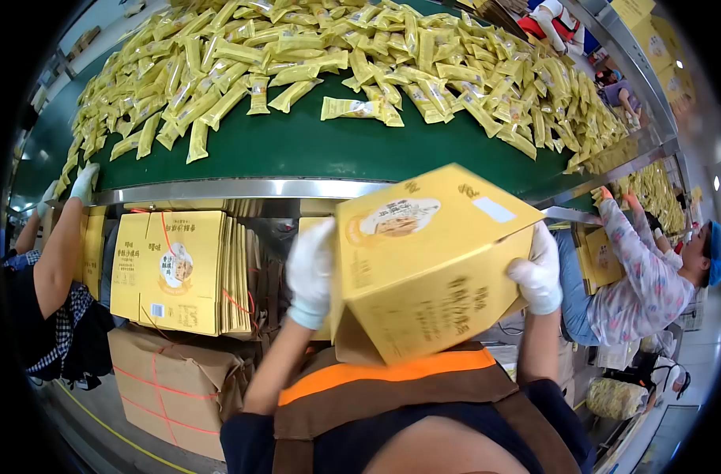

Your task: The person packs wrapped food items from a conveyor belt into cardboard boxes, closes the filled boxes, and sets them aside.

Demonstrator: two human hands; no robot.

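Observation:
A yellow cardboard box point(423, 276) with printed lettering and a food picture is held tilted in front of my chest. My left hand point(311, 272), in a white glove and blurred by motion, presses against its left side. On the right side, my right hand point(540, 272), also white-gloved, grips the box with the thumb on the near face. Beyond the box, yellow snack packets point(297, 59) are heaped on a green conveyor belt point(273, 154). One packet point(352, 108) lies near the heap's front edge.
Left of me, a bundle of flattened yellow boxes point(167, 272) tied with red string rests on a brown paper-wrapped bundle point(171, 387). A metal rail point(250, 188) edges the belt. Co-workers stand at the left, where gloved hands point(84, 182) reach the belt, and right, in a floral sleeve point(637, 276).

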